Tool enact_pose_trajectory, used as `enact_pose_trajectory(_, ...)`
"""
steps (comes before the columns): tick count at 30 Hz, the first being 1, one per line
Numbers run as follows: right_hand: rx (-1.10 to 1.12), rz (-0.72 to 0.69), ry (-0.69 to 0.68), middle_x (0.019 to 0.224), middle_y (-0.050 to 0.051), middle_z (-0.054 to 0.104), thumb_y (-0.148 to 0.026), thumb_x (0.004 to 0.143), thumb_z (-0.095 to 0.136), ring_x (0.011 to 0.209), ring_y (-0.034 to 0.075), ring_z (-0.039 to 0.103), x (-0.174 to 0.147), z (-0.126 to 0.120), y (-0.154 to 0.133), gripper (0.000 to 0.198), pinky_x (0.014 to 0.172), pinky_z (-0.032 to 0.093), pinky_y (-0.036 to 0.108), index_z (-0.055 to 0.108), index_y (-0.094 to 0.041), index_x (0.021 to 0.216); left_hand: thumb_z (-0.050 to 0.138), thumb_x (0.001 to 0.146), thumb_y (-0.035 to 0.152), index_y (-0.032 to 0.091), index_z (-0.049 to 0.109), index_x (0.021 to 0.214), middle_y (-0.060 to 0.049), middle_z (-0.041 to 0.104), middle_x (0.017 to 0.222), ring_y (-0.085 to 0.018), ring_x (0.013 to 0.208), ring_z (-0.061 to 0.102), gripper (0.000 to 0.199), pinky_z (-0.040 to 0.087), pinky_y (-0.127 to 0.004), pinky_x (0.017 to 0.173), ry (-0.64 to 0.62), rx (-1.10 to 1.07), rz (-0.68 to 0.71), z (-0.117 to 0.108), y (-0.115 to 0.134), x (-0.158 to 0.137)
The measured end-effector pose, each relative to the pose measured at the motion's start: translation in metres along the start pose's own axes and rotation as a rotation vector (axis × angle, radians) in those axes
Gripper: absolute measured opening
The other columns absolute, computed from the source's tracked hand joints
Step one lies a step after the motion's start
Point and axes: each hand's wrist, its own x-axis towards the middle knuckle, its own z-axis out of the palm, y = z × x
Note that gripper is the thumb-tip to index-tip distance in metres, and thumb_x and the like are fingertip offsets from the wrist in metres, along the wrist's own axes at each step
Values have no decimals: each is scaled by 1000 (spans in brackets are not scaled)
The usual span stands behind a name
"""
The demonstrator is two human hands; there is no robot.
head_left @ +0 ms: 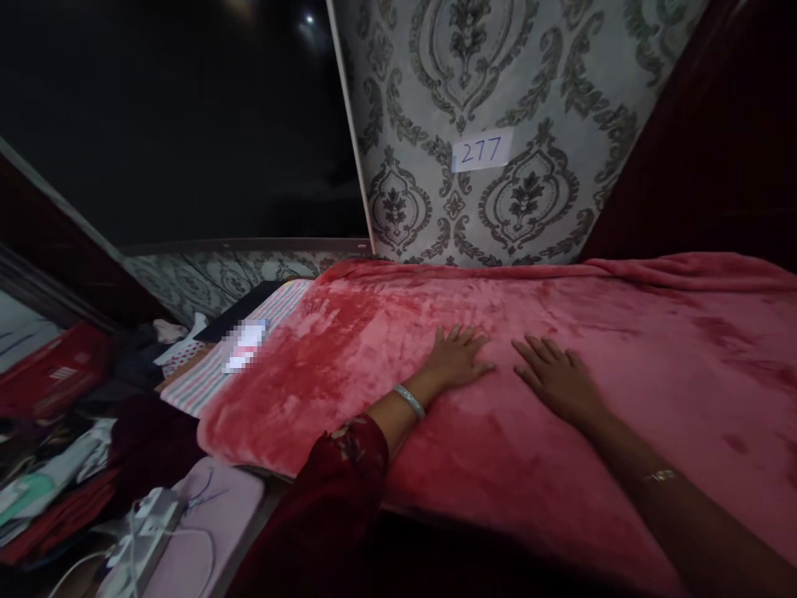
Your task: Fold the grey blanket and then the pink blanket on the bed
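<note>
A plush red-pink blanket [374,349] lies spread over a raised flat surface in front of me. My left hand [457,357] rests palm down on it near the middle, fingers spread, a light bangle around the wrist. Just to the right, my right hand [560,378] also lies flat on the plush, its fingers stretched out and a thin bracelet on the wrist. Neither hand grips anything. Darker and lighter patches mark the blanket's pile around both hands. Along the back, the blanket bunches into a fold [691,270].
Left of the blanket lies a striped cloth [193,389] with a blurred-out item on it. A power strip [146,531] with white cables sits on a pinkish stool [230,498]. Clothes pile at far left. Behind are a large dark screen [187,124] and a paper marked 277 [482,150].
</note>
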Motion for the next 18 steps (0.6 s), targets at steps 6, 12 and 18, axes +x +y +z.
enact_pose_trajectory(6,9,-13,10,159,10,40,-53,100,24,144,34,38,-5,13,12,62,111,36,58,44,-26,153,35,98,58,27,37,157,-9,30,166,-35,154,22,66,12,-65,122,-101,56,-456,-39,-123,-29)
enact_pose_trajectory(12,37,-1,17,160,10,40,-51,101,24,144,34,38,-3,13,10,60,112,34,61,43,-29,154,25,99,54,20,38,157,-15,30,165,-38,153,23,68,21,-66,119,78,157,-900,-54,-198,-76)
enact_pose_trajectory(18,60,35,-45,162,8,36,-52,102,24,147,33,33,-2,5,7,60,114,31,60,40,-30,155,27,99,53,17,47,150,-15,38,161,-39,150,28,65,23,-65,119,113,153,-899,-56,-192,-75)
